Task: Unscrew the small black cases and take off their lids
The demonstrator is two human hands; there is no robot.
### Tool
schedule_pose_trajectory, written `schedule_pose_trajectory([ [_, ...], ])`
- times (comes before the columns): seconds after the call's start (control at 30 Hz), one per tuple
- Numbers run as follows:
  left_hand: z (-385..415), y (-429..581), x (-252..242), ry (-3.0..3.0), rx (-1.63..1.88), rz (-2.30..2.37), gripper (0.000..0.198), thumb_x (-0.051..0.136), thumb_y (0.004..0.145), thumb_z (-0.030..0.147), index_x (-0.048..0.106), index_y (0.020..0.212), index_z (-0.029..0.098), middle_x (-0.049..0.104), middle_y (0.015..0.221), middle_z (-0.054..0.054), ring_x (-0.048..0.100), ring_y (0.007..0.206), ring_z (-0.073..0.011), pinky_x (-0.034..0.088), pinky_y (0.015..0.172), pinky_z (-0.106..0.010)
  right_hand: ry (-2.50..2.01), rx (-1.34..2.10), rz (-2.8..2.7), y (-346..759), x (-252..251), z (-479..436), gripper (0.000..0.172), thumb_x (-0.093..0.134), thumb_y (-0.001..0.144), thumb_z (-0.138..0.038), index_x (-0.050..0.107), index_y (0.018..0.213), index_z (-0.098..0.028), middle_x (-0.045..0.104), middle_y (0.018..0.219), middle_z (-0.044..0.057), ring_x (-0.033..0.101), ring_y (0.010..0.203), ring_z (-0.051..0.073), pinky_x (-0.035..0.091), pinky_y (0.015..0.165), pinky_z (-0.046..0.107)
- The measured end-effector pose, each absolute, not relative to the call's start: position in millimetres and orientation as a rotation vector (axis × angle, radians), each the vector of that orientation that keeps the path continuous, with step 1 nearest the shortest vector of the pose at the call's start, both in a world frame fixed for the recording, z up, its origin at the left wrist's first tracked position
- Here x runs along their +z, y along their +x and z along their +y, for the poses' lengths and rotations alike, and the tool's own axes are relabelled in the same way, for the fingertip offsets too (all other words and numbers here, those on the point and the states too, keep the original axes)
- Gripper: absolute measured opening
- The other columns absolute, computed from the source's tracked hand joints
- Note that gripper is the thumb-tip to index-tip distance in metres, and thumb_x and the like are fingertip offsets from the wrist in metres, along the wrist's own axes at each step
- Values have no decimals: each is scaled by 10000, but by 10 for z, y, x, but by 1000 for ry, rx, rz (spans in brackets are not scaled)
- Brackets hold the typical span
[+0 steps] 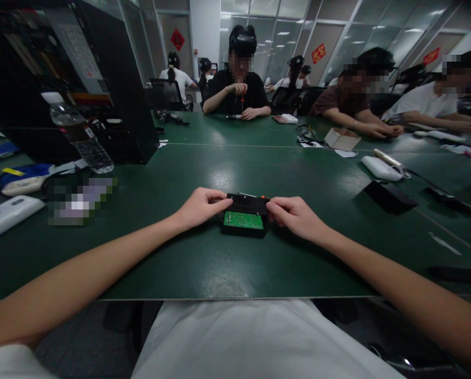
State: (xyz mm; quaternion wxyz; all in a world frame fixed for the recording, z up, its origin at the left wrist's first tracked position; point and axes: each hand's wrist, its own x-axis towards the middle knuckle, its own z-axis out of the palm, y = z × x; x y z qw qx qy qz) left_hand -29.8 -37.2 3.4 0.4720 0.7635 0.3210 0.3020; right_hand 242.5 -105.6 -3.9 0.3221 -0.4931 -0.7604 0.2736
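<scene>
A small black plastic case rests on the green table in front of me, with a green circuit board showing inside. Over its far part is a tilted black cover, whose two ends are between my hands. My left hand pinches the cover's left end with thumb and fingers. At the right end, my right hand has a similar pinch grip. Just behind the cover, a thin metal piece and a small orange-red bit peek out, mostly hidden.
At left stand a tall black computer case and a plastic water bottle, near a blurred phone-like item. To the right lie a black block and a white device. Across the table, a person holds a screwdriver.
</scene>
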Motion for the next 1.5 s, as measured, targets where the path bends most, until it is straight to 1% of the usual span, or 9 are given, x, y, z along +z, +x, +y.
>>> schedule_pose_trajectory([
  [0.1,-371,-299,25,1845,745,778,294,691,849,378,780,905,104,721,749,-43,625,673,-144,476,638,-240,-1292,743,-1990,2425,-52,-1043,465,462,997,-514,594,691,-190,540,577,-17,499,508,112,378,527,262],
  [0.23,-377,-297,23,1830,760,779,289,685,849,377,777,891,105,706,714,-35,618,658,-142,477,636,-239,-1277,764,-1988,2421,-40,-1042,446,473,988,-517,597,710,-191,522,563,-23,480,499,110,371,516,259],
  [0.43,-375,-300,-6,1838,771,781,306,690,850,404,765,868,108,696,712,-29,607,655,-139,456,623,-231,-1263,720,-2032,2426,-2,-1062,346,557,948,-486,678,852,-177,606,671,4,499,562,118,376,533,258],
  [0.57,-369,-308,-21,1888,764,786,324,688,858,427,742,811,111,665,678,-15,584,633,-129,417,599,-224,-1268,645,-2031,2426,-1,-1064,339,536,963,-466,664,831,-181,600,658,3,502,571,125,381,546,265],
  [0.8,-382,-321,4,1933,742,792,329,692,863,434,734,814,111,658,678,-13,574,624,-126,404,576,-219,-1277,687,-2058,2439,-39,-1046,323,541,964,-449,659,833,-178,600,665,-3,508,574,124,383,554,266],
  [0.93,-381,-327,18,1944,748,786,333,684,870,439,726,804,115,658,677,-13,578,621,-127,407,571,-217,-1276,705,-2053,2441,-26,-1054,330,540,967,-451,649,816,-179,600,652,-1,501,568,122,379,545,261],
  [1.17,-390,-342,52,2046,741,753,332,660,883,427,746,811,115,672,704,-22,587,649,-134,420,594,-221,-1260,681,-2096,2435,0,-1066,282,570,947,-420,681,863,-174,608,681,-1,516,585,127,391,563,265],
  [1.37,-388,-366,66,2145,723,754,371,619,913,425,749,756,115,618,630,-3,512,592,-113,365,556,-218,-1259,655,-2106,2440,-25,-1058,295,565,951,-419,665,817,-176,596,663,-3,505,573,123,383,554,263],
  [1.5,-352,-391,62,2201,683,740,392,607,925,430,737,721,122,557,592,16,453,566,-101,325,536,-221,-1255,638,-2119,2445,-14,-1064,289,568,953,-419,675,834,-179,619,680,6,526,590,131,392,556,264],
])
